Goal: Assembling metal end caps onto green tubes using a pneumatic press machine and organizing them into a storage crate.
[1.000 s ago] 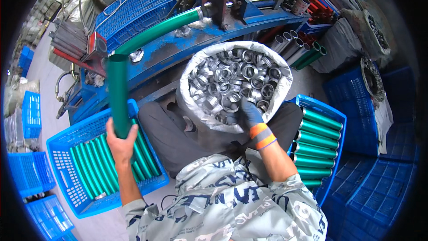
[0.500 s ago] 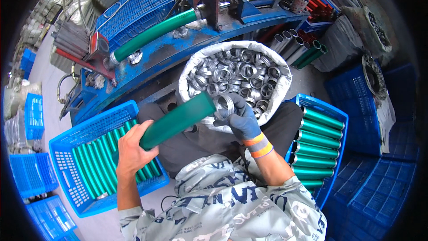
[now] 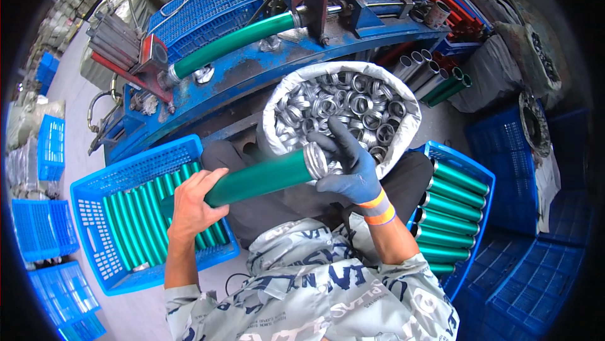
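Observation:
My bare left hand (image 3: 195, 202) is wrapped round the near end of a green metal tube (image 3: 261, 179), held tilted up to the right over my lap. A silver threaded ring (image 3: 316, 161) sits at the tube's far end. Beside that ring is my right hand (image 3: 351, 167) in a blue-grey glove, fingers spread apart and the thumb close to the ring; whether it touches is hard to tell. Just beyond stands a white sack (image 3: 275, 128) full of loose silver rings (image 3: 353, 103).
A blue crate (image 3: 94, 240) of green tubes stands on my left, another blue crate (image 3: 476, 215) of tubes on my right. Ahead is a blue workbench (image 3: 233, 98) with a green tube (image 3: 236, 43) clamped in a machine. More tubes (image 3: 435, 76) lean beyond the sack.
The ring, earlier held in my right hand off the tube, is now at the tube's end. My right hand has opened its fingers. The tube has shifted slightly right and lower.

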The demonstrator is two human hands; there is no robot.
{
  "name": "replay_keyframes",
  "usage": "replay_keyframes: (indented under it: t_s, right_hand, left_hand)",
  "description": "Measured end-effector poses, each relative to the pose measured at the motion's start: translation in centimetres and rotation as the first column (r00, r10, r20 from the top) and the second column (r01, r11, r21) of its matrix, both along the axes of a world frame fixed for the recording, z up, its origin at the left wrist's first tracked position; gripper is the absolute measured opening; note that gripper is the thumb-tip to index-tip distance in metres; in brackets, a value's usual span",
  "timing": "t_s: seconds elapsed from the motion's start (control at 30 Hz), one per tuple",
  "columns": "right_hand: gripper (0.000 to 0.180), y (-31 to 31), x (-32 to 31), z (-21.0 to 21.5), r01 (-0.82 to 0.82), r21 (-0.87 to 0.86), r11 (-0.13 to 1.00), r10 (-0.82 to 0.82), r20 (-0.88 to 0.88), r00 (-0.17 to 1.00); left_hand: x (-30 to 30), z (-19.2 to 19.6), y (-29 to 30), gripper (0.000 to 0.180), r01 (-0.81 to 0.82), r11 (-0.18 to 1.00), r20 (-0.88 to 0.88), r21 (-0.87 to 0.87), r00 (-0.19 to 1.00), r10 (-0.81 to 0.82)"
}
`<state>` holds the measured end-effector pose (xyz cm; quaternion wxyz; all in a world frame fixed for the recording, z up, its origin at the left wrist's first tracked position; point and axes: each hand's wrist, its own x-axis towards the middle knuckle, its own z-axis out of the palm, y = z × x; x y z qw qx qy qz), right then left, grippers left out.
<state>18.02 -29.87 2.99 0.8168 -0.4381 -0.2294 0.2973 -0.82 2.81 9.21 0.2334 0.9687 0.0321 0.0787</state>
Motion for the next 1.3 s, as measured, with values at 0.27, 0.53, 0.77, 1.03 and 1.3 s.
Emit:
replay_keyframes:
  t_s: [0.27,0.53,0.77,1.03,1.3]
  right_hand:
    - [0.131,0.0,0.6,0.2,0.025,-0.088,0.996,-0.026,-0.018,0.999]
    - [0.088,0.5,3.2,0.8,-0.023,-0.423,0.906,0.177,0.327,0.928]
    - [0.102,3.0,-0.4,-0.2,0.131,-0.319,0.939,0.022,0.435,0.9]
    - [0.087,4.4,-0.1,-3.2,0.135,-0.292,0.947,-0.036,0.322,0.946]
    - [0.09,-1.3,14.0,-11.6,0.755,-0.563,0.338,0.14,0.823,0.551]
  left_hand:
    - [0.2,-1.8,-1.4,0.066,-0.028,0.991,0.006,-0.131,1.0,0.029]
    - [-1.1,-2.4,-2.1,0.067,-0.115,0.993,-0.066,-0.036,0.991,0.112]
    - [-1.4,-1.5,-2.7,0.07,-0.127,0.992,-0.038,0.029,0.991,0.128]
    - [-1.0,-3.3,-1.9,0.07,-0.101,0.995,-0.009,0.002,0.995,0.101]
    - [-3.3,-5.0,-0.7,0.073,-0.232,0.748,-0.147,-0.622,0.973,0.18]
